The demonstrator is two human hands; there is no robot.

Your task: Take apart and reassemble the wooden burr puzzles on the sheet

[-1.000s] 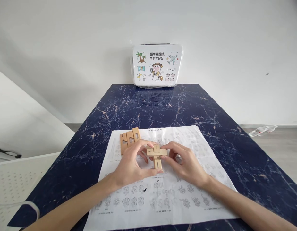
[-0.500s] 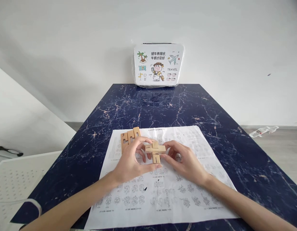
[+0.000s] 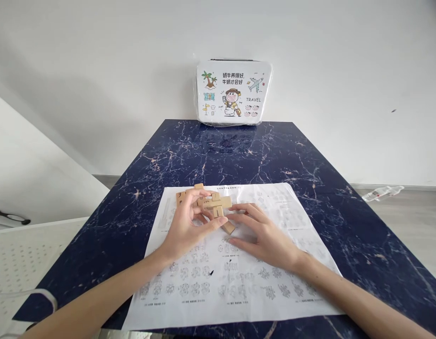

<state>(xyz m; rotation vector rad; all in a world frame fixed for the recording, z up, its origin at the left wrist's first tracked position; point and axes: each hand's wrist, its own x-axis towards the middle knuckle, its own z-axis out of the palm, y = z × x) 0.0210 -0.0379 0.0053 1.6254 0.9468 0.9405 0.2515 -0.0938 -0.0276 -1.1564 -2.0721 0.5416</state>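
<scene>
My left hand (image 3: 187, 226) is closed on a partly joined wooden puzzle cross (image 3: 215, 204), held just above a printed instruction sheet (image 3: 239, 278). One slanted piece of the cross (image 3: 228, 227) reaches down to the paper. My right hand (image 3: 263, 235) lies beside it with fingers stretched out, fingertips near that lower piece. A few loose wooden puzzle blocks (image 3: 184, 196) lie on the sheet's far left, partly hidden behind my left fingers.
The sheet lies on a dark blue marbled table (image 3: 239, 150). A white illustrated case (image 3: 233, 92) leans on the wall at the far edge. A white perforated surface (image 3: 16, 263) stands to the left. A plastic bottle (image 3: 382, 192) lies on the floor at right.
My left hand has carried the puzzle cross leftward and away from me, towards the loose blocks. My right hand has let go of it and spread its fingers over the paper.
</scene>
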